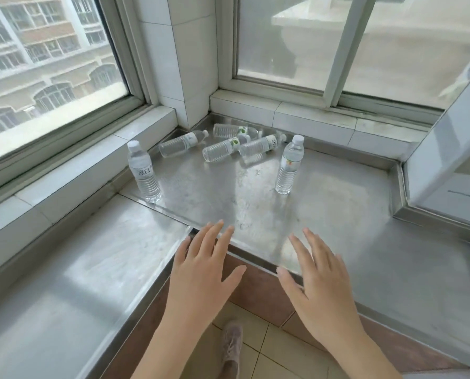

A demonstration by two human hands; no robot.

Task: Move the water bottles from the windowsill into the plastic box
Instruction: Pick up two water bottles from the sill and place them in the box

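Observation:
Several clear water bottles with white caps sit on the steel windowsill [255, 203]. One bottle [144, 172] stands upright at the left, another upright bottle [289, 165] at the right. Between them, toward the corner, several bottles lie on their sides, among them a left one [181, 143], a middle one [222, 149] and a right one [261, 144]. My left hand [201, 272] and my right hand [321, 285] hover over the sill's front edge, palms down, fingers spread, holding nothing. No plastic box is in view.
Windows rise behind the sill on the left and at the back, with a white tiled pillar [184, 56] in the corner. A white panel [447, 149] stands at the right. Below the sill are a tiled floor and my shoe [232, 348].

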